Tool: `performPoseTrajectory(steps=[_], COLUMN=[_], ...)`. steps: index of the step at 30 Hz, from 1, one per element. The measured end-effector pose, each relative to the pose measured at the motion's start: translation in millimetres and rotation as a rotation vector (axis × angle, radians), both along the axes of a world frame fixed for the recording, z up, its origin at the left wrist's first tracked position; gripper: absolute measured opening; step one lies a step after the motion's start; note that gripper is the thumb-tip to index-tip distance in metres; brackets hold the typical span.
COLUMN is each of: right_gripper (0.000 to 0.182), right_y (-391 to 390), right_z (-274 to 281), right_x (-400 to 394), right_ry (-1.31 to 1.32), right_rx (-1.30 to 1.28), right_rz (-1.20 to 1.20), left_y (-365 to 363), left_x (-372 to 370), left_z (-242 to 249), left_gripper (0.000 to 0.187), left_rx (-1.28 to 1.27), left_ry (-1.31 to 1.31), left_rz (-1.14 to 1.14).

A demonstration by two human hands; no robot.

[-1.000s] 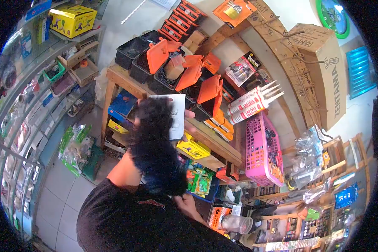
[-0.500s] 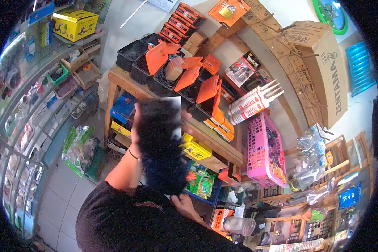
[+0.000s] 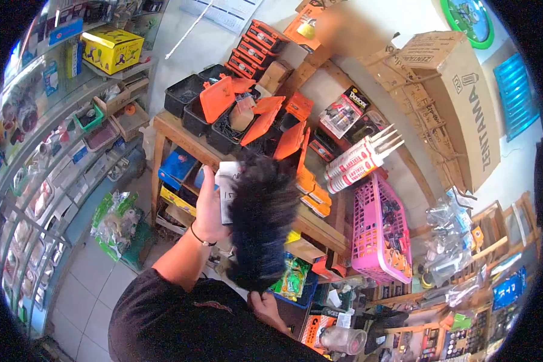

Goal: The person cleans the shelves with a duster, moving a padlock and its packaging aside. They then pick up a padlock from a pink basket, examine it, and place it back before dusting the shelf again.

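Note:
My left hand, with a dark bracelet at its wrist, is raised in the middle of the view, thumb pointing up. Against its palm and thumb is a white card with dark handwriting, partly covered. A black, hair-like mass hides the rest of the card and the other fingers. My right hand is low in front of my black shirt, fingers curled, just below the end of the dark mass. What it holds, if anything, I cannot make out.
Ahead stands a wooden bench with black bins and orange lids. A pink basket and sealant tubes are right of it. Metal shelving lines the left, and a bag of goods lies on the tiled floor.
My left hand has moved down and slightly right. A dark flat surface showed in it before; now the white handwritten side shows. The hair-like mass has shifted right and covers more.

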State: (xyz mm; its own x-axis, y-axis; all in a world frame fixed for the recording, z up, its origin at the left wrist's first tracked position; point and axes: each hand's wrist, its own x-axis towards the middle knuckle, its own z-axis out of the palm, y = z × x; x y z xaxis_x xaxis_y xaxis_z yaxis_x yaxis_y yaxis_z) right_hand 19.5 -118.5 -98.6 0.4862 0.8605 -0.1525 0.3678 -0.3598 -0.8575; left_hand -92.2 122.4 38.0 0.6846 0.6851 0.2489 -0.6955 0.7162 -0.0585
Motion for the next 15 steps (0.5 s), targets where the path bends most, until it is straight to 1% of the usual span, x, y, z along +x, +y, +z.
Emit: performPoseTrajectory(steps=[1, 2, 3, 4, 5, 6, 7, 8, 9, 10, 11, 12, 13, 14, 15], right_gripper=[0.039, 0.04, 0.04, 0.04, 0.037, 0.034, 0.034, 0.035, 0.035, 0.035, 0.036, 0.037, 0.039, 0.039, 0.039], right_y=[3.3, 6.1, 6.5, 4.4, 1.4, -1.8, -7.0, -13.8, -17.2, -11.5, -7.5, -4.7, -11.0, -13.3, -12.4], right_z=[11.0, 23.5, 31.0, 33.3, 34.4, 34.5, 21.3, -2.6, -15.3, 5.9, 31.8, 48.0, 18.1, 12.8, 15.4], right_x=[-0.7, 0.3, 2.9, 5.6, 7.7, 10.0, 19.0, 33.8, 43.0, 38.0, 33.1, 30.6, 45.9, 48.0, 45.7], right_ry=[0.005, -0.091, -0.19, -0.188, -0.125, -0.063, -0.06, -0.168, -0.276, -0.272, -0.234, -0.195, -0.308, -0.302, -0.165], right_rx=[0.006, 0.042, 0.078, 0.084, -0.046, -0.176, -0.173, -0.153, -0.13, -0.126, -0.083, -0.039, -0.03, -0.023, -0.041], right_rz=[-0.002, 0.078, 0.159, 0.157, 0.066, -0.022, -0.017, 0.059, 0.134, 0.137, 0.171, 0.205, 0.16, 0.164, 0.102], left_y=[3.8, 6.0, 9.3, 14.7, 4.8, -8.2, -7.4, -7.7, -8.3, -10.6, -15.2, -16.3, -15.9, -16.7, -21.3], left_x=[4.1, 8.1, 10.8, 17.5, 14.9, 9.8, 19.7, 21.8, 22.1, 21.5, 20.4, 20.4, 18.5, 17.3, 20.0], left_z=[-7.4, -11.5, -6.2, -3.7, -2.9, 9.4, 5.8, 3.7, 2.1, 6.8, 15.7, 13.9, 9.9, 7.7, 12.8], left_gripper=[0.076, 0.076, 0.073, 0.071, 0.07, 0.07, 0.07, 0.07, 0.071, 0.072, 0.073, 0.073, 0.075, 0.077, 0.078], left_rx=[0.205, 0.412, 0.543, 0.48, 0.262, 0.041, -0.03, -0.028, 0.134, 0.296, 0.515, 0.52, 0.425, 0.323, 0.149], left_ry=[-0.073, -0.147, 0.457, -0.32, -0.113, 0.091, 0.073, 0.076, 0.03, -0.016, 0.581, 0.587, 0.266, -0.051, 0.065], left_rz=[-0.027, -0.058, 0.076, -0.139, -0.041, 0.061, 0.086, 0.093, 0.043, -0.011, 0.152, 0.153, 0.06, -0.032, 0.073])
